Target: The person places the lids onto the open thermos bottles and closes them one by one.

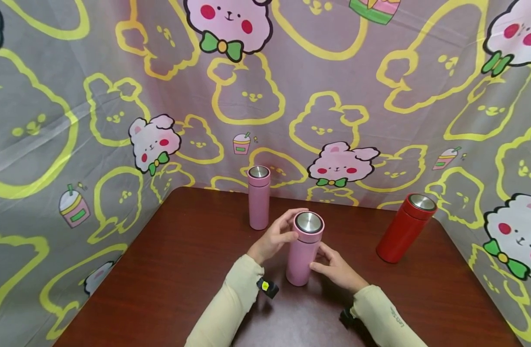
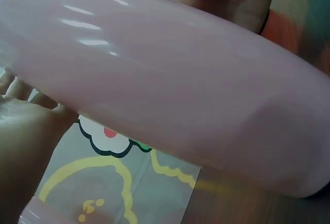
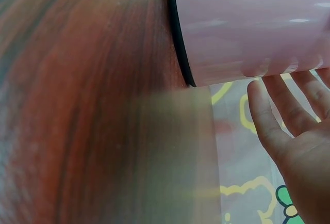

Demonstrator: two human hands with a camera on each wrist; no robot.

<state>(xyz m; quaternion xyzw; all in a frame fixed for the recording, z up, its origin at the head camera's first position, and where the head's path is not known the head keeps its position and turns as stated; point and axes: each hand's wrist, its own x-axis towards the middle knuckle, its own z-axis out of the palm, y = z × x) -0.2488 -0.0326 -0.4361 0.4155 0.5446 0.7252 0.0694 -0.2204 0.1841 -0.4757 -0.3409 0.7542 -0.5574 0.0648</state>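
A pink thermos bottle (image 1: 301, 260) with a steel-topped lid stands upright between both hands near the middle of the table. High on its left side, the left hand (image 1: 274, 239) holds it, thumb at the lid's lower edge and fingers passing behind. Lower down on the right, the right hand (image 1: 340, 271) grips the body with the thumb in front and other fingers behind. In the right wrist view, that hand's fingertips (image 3: 254, 87) meet the bottle's side, and its black base ring (image 3: 180, 38) is right at the tabletop.
Another pink thermos bottle (image 1: 259, 202) stands behind and to the left. A red thermos bottle (image 1: 404, 231) stands at the right. All are on a dark wooden table (image 1: 170, 270), with a cartoon-printed curtain (image 1: 256, 130) rising along its back and sides.
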